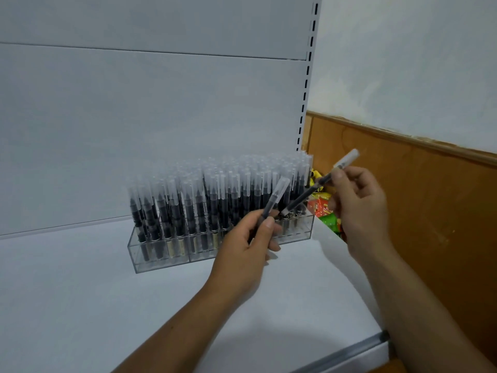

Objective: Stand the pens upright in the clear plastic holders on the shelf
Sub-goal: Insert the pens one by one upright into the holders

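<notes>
A clear plastic holder (pixel 161 261) stands on the white shelf (pixel 80 305), packed with several upright black pens with frosted caps (pixel 215 195). My left hand (pixel 242 249) grips one such pen (pixel 277 193) by its lower barrel, cap tilted up and right, in front of the holder's right half. My right hand (pixel 360 205) pinches a second pen (pixel 309 191) near its capped end, slanted so its lower tip points down-left at the holder's right end. The two pens nearly cross above the holder's front right slots.
The shelf's white back panel (pixel 148 117) rises behind the holder, with a slotted upright (pixel 306 84) at its right. Colourful snack packets (pixel 326 211) lie past the shelf's right edge, against an orange-brown wall panel (pixel 416 211). A metal strip (pixel 349 351) edges the shelf front.
</notes>
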Motion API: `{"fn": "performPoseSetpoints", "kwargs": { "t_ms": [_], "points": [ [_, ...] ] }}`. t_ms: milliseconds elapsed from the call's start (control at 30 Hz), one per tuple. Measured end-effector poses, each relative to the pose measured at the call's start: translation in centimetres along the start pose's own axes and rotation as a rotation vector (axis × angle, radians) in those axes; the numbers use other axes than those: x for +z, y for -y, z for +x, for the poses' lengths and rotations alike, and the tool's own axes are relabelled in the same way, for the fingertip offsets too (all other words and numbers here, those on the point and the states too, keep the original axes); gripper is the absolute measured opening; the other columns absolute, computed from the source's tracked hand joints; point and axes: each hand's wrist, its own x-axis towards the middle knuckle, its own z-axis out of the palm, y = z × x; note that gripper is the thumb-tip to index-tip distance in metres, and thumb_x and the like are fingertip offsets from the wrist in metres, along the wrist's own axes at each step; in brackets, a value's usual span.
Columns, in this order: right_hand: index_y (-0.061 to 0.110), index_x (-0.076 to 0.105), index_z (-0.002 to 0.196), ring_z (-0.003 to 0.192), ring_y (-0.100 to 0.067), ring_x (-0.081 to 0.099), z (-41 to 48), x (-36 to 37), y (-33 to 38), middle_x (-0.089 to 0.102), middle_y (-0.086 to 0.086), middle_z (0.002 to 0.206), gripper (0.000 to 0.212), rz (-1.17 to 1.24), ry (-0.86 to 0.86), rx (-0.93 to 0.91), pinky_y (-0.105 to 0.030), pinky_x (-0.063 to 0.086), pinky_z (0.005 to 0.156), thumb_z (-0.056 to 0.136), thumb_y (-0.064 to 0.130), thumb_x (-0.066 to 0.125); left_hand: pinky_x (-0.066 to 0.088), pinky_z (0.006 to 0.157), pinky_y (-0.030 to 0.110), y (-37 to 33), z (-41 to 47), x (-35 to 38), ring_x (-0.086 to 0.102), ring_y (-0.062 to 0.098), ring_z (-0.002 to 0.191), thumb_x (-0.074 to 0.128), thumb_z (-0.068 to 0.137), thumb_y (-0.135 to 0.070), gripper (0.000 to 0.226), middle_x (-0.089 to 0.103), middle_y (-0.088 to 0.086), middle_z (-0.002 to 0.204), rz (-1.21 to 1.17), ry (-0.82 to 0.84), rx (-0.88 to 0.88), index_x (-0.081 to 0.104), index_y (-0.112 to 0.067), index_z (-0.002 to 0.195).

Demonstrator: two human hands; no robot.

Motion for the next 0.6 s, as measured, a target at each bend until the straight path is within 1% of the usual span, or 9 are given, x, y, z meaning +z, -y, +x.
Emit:
{"fn": "performPoseSetpoints", "kwargs": {
  "t_ms": [67, 100, 167, 233, 300, 367, 433, 500, 600],
  "points": [
    [0.025, 0.060, 0.088, 0.053, -0.008, 0.051, 0.8, -0.3, 0.1, 0.064, 0.011, 0.067, 0.011, -0.132, -0.015, -0.127, -0.021, 0.043, 0.046, 0.097, 0.021, 0.057, 0.046, 0.060, 0.015, -0.2, -0.1, -0.1, 0.062, 0.005, 0.074, 0.052, 0.091, -0.044, 0.018, 0.063, -0.009, 0.089, 0.070, -0.013, 0.045, 0.065, -0.049, 0.102],
    [0.027, 0.059, 0.088, 0.056, -0.009, 0.051, 1.0, -0.3, 0.1, 0.062, 0.012, 0.066, 0.011, -0.201, -0.002, -0.177, -0.025, 0.044, 0.048, 0.097, 0.021, 0.057, 0.045, 0.059, 0.012, -0.3, -0.1, -0.2, 0.061, 0.003, 0.073, 0.052, 0.095, -0.038, 0.017, 0.060, -0.012, 0.089, 0.095, -0.013, 0.072, 0.066, -0.046, 0.103],
    [0.026, 0.059, 0.090, 0.060, -0.010, 0.054, 1.4, -0.1, 0.0, 0.060, 0.012, 0.071, 0.007, -0.336, 0.043, -0.230, -0.030, 0.044, 0.051, 0.096, 0.023, 0.059, 0.046, 0.059, 0.011, -0.2, -0.2, -0.2, 0.060, 0.001, 0.070, 0.053, 0.098, -0.030, 0.017, 0.058, -0.014, 0.089, 0.126, -0.021, 0.074, 0.067, -0.038, 0.103],
    [0.024, 0.061, 0.093, 0.064, -0.010, 0.060, 1.5, 0.1, -0.3, 0.063, 0.011, 0.077, 0.002, -0.457, 0.105, -0.232, -0.031, 0.046, 0.052, 0.094, 0.025, 0.062, 0.049, 0.061, 0.014, -0.1, -0.3, -0.3, 0.060, 0.000, 0.068, 0.054, 0.097, -0.031, 0.016, 0.058, -0.013, 0.088, 0.144, -0.026, 0.029, 0.067, -0.037, 0.105],
    [0.023, 0.062, 0.094, 0.066, -0.014, 0.063, 1.4, 0.3, -0.6, 0.066, 0.011, 0.080, 0.004, -0.572, 0.172, -0.234, -0.030, 0.048, 0.052, 0.093, 0.027, 0.063, 0.052, 0.062, 0.019, 0.0, -0.3, -0.4, 0.061, 0.002, 0.068, 0.055, 0.097, -0.034, 0.017, 0.059, -0.014, 0.087, 0.174, -0.030, 0.014, 0.067, -0.040, 0.107],
    [0.025, 0.062, 0.094, 0.063, -0.008, 0.060, 1.2, 0.6, -0.8, 0.066, 0.012, 0.080, 0.006, -0.685, 0.244, -0.212, -0.024, 0.046, 0.052, 0.092, 0.030, 0.064, 0.055, 0.063, 0.022, 0.1, -0.3, -0.4, 0.062, 0.004, 0.068, 0.055, 0.097, -0.035, 0.017, 0.060, -0.017, 0.087, 0.196, -0.031, 0.024, 0.066, -0.042, 0.107],
    [0.026, 0.060, 0.093, 0.064, -0.006, 0.058, 1.1, 0.9, -1.0, 0.063, 0.013, 0.079, 0.008, -0.750, 0.299, -0.156, -0.026, 0.047, 0.054, 0.090, 0.030, 0.066, 0.056, 0.063, 0.024, 0.2, -0.3, -0.4, 0.063, 0.005, 0.069, 0.055, 0.097, -0.036, 0.017, 0.062, -0.018, 0.089, 0.200, -0.031, 0.029, 0.065, -0.044, 0.107],
    [0.025, 0.060, 0.092, 0.065, -0.006, 0.057, 1.0, 0.9, -1.2, 0.063, 0.012, 0.079, 0.010, -0.754, 0.295, -0.122, -0.027, 0.046, 0.055, 0.089, 0.030, 0.068, 0.057, 0.064, 0.026, 0.3, -0.2, -0.4, 0.063, 0.005, 0.068, 0.055, 0.097, -0.035, 0.016, 0.062, -0.017, 0.090, 0.205, -0.033, 0.033, 0.065, -0.044, 0.106],
    [0.024, 0.062, 0.093, 0.067, -0.003, 0.056, 1.0, 0.8, -1.2, 0.063, 0.014, 0.079, 0.012, -0.765, 0.260, -0.124, -0.026, 0.044, 0.057, 0.089, 0.033, 0.068, 0.057, 0.063, 0.025, 0.2, -0.2, -0.4, 0.063, 0.005, 0.068, 0.055, 0.097, -0.036, 0.016, 0.062, -0.017, 0.091, 0.216, -0.036, 0.038, 0.065, -0.045, 0.104]
  ]
}}
